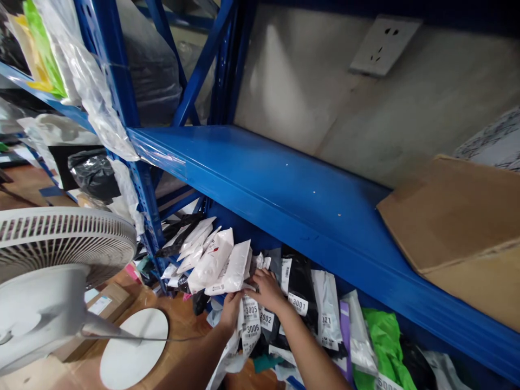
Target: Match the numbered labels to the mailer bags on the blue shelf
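Observation:
My left hand (231, 310) is closed at the top edge of a white plastic mailing bag (231, 346), just below a pile of white parcels (219, 265). Beside it hangs a strip of white number labels (251, 319) reading 3005 and 3006. My right hand (266, 291) reaches in from the right, its fingers stretched apart over the packed bags and its thumb near my left hand. A small clear-and-white bag (260, 262) lies at its fingertips. Close by are a label marked 3002 (266, 319) and a black bag (303, 276) labelled 3001.
A blue metal shelf (260, 179) juts out above my hands, with a cardboard box (455, 216) at its right. At left stands a white fan (52, 292) on a round base (134, 346). Green (382, 341) and grey bags (327, 303) fill the lower shelf rightward.

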A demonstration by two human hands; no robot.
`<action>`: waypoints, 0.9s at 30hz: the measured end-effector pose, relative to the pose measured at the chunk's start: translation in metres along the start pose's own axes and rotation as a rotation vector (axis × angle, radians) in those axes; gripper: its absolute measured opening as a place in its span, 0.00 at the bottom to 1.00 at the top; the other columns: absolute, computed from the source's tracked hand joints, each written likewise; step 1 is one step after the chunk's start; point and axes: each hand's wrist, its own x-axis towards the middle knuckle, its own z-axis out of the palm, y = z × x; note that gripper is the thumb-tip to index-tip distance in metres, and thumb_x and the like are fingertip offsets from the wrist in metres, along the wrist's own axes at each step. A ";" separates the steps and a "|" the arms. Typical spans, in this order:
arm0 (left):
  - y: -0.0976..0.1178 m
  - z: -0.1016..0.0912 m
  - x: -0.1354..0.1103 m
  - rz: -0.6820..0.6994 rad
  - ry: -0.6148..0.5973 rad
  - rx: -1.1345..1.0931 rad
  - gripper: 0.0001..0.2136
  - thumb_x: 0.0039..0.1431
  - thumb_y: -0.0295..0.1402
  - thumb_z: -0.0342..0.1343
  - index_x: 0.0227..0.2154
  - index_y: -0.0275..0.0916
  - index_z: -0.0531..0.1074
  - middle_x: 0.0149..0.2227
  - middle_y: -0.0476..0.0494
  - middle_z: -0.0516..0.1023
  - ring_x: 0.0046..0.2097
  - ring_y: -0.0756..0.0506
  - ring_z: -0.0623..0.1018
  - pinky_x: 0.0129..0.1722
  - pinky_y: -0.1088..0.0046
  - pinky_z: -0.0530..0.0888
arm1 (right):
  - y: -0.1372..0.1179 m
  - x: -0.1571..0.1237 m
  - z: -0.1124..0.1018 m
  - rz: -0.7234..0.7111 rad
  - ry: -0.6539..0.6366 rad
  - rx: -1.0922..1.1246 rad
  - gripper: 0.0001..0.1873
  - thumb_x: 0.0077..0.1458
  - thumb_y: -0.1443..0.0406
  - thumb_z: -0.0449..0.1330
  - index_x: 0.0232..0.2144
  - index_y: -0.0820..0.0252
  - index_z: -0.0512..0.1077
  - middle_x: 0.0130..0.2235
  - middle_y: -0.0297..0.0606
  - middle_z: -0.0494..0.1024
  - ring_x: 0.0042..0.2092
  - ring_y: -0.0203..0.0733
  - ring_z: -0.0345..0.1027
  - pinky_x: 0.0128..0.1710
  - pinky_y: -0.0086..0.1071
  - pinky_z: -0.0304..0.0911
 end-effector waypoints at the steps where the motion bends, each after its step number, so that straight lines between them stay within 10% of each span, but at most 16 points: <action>1: 0.002 -0.001 -0.001 -0.018 -0.015 -0.037 0.15 0.38 0.47 0.62 0.25 0.43 0.73 0.33 0.44 0.82 0.47 0.33 0.76 0.51 0.56 0.69 | 0.000 0.000 0.001 0.008 0.000 0.006 0.10 0.50 0.57 0.62 0.30 0.59 0.72 0.39 0.39 0.73 0.46 0.48 0.62 0.44 0.39 0.54; 17: 0.020 -0.009 0.000 -0.046 -0.096 -0.067 0.24 0.29 0.41 0.70 0.32 0.34 0.75 0.39 0.31 0.80 0.47 0.32 0.75 0.50 0.58 0.69 | 0.002 -0.002 0.016 0.074 0.098 0.091 0.06 0.51 0.66 0.62 0.24 0.60 0.69 0.34 0.36 0.71 0.43 0.44 0.64 0.42 0.37 0.55; 27: 0.021 -0.009 0.002 -0.025 0.049 0.082 0.11 0.46 0.29 0.60 0.35 0.35 0.72 0.42 0.35 0.79 0.50 0.36 0.74 0.51 0.65 0.68 | 0.000 0.001 0.020 0.078 0.213 0.135 0.07 0.51 0.70 0.59 0.22 0.60 0.69 0.30 0.36 0.72 0.39 0.43 0.65 0.39 0.35 0.57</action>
